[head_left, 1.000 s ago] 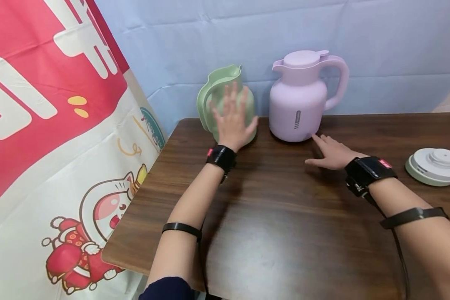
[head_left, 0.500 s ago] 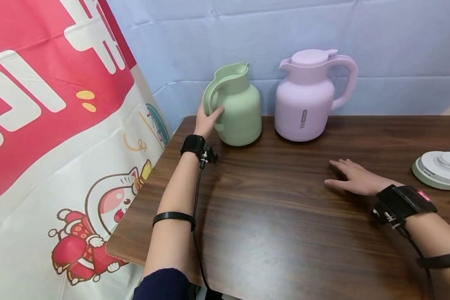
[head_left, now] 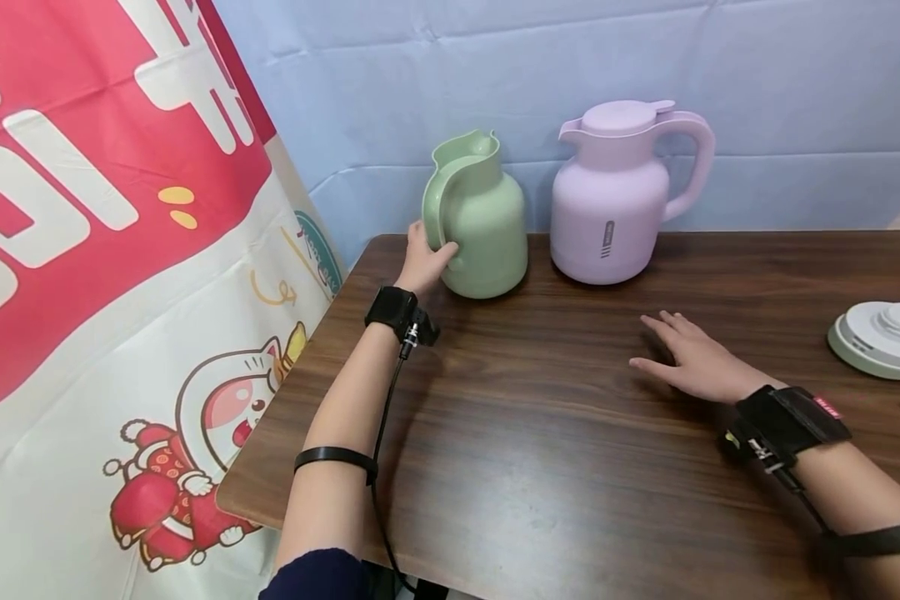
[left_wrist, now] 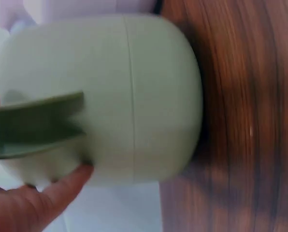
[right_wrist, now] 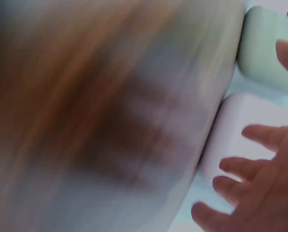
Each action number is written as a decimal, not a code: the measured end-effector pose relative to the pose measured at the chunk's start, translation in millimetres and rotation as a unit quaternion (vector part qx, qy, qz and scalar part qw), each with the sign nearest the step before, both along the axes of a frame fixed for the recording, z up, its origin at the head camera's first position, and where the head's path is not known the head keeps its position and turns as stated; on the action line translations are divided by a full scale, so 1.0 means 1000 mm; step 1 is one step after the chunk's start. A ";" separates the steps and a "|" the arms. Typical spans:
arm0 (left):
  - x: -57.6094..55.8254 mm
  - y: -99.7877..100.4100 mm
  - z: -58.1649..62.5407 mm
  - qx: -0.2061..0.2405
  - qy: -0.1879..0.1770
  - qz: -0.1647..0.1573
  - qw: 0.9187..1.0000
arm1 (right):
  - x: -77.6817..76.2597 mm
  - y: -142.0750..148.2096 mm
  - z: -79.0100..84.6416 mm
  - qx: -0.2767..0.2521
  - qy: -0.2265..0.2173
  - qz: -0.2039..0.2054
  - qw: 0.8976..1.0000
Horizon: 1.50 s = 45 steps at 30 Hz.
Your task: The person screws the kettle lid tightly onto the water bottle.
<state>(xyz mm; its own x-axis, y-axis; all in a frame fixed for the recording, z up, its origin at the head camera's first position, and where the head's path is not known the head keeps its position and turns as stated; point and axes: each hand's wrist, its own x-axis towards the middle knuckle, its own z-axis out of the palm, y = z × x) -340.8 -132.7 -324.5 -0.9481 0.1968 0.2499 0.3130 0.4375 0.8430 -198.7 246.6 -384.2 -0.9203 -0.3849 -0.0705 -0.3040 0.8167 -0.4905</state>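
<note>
A pale green thermal jug (head_left: 491,229), its top uncovered, stands at the back left of the table. My left hand (head_left: 422,260) is at the lower part of its handle (head_left: 444,196); the wrist view shows the thumb (left_wrist: 69,186) against the handle's underside, with the other fingers mostly hidden behind it. Beside it on the right stands a lilac thermal jug (head_left: 606,204) with its lid on and handle pointing right. My right hand (head_left: 693,358) is over the table in front of the lilac jug, fingers spread and holding nothing.
A white round lid with a green rim (head_left: 883,340) lies on the brown wooden table (head_left: 555,467) at the far right. Light blue cloth (head_left: 360,75) hangs directly behind both jugs. A printed red and white banner (head_left: 60,275) hangs along the left side. Cables run from both wrist cameras.
My left hand has gone from in front of the green jug to its handle, and the jug has turned and shifted slightly right. My right hand has drawn back from the lilac jug's base.
</note>
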 end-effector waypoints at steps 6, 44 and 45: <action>0.019 0.009 -0.003 -0.016 0.014 0.000 1.000 | 0.010 -0.022 0.011 0.012 0.044 -0.007 0.999; 0.148 0.056 0.000 -0.065 0.041 -0.133 0.988 | 0.053 -0.061 0.038 -0.155 0.105 -0.063 0.980; 0.150 0.056 0.000 -0.065 0.039 -0.133 0.988 | 0.054 -0.060 0.038 -0.166 0.102 -0.059 0.979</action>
